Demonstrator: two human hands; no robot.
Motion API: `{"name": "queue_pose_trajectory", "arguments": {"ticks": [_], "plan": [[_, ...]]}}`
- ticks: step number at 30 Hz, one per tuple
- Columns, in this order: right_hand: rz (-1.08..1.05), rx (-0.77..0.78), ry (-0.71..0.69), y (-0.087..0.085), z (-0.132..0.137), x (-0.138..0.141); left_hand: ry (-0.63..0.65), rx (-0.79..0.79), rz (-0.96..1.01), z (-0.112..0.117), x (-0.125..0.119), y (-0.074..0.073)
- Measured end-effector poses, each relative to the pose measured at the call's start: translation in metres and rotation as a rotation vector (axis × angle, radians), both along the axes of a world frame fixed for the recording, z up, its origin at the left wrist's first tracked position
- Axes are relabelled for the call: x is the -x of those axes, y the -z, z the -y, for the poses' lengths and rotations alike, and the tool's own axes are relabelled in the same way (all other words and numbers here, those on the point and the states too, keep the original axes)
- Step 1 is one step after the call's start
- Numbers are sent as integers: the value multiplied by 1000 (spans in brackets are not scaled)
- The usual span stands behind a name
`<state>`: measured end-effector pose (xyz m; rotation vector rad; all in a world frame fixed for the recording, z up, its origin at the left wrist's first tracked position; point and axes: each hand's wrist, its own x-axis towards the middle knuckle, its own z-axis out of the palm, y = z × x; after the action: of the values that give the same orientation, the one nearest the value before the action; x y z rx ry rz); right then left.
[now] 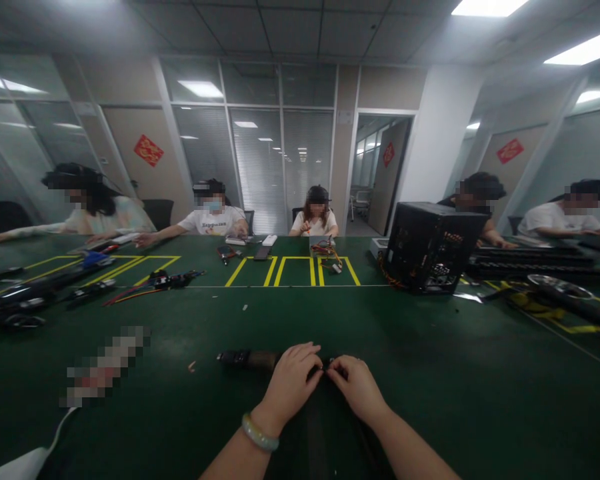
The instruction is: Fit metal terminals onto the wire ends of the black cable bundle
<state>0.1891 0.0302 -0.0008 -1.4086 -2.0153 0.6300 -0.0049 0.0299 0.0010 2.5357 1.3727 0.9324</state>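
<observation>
A dark, long tube-like object [260,361] lies crosswise on the green table in front of me; its black left end sticks out past my left hand. My left hand [296,373], with a pale bangle [259,435] on its wrist, is wrapped over the object, fingers curled. Close beside it, my right hand [354,383] pinches a small dark part at the object's right end. The fingertips of both hands nearly meet there. What the right fingers hold is mostly hidden.
A black computer case [433,247] stands at the back right. Dark tubular parts and cables [165,280] lie at the left; a ring-shaped part [560,287] lies at the right. A blurred power strip [110,367] is near left. Several people sit around the green table [220,427].
</observation>
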Motion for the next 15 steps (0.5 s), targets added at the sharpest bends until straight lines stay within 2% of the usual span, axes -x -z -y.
{"name": "queue_pose_trajectory", "arguments": {"ticks": [7,15], "plan": [[30,-5,19,4,-3,0,-29,17,4,1,-1,-5],[37,26,17,4,-4,0,-22,47,-12,-2,-2,-2]]}}
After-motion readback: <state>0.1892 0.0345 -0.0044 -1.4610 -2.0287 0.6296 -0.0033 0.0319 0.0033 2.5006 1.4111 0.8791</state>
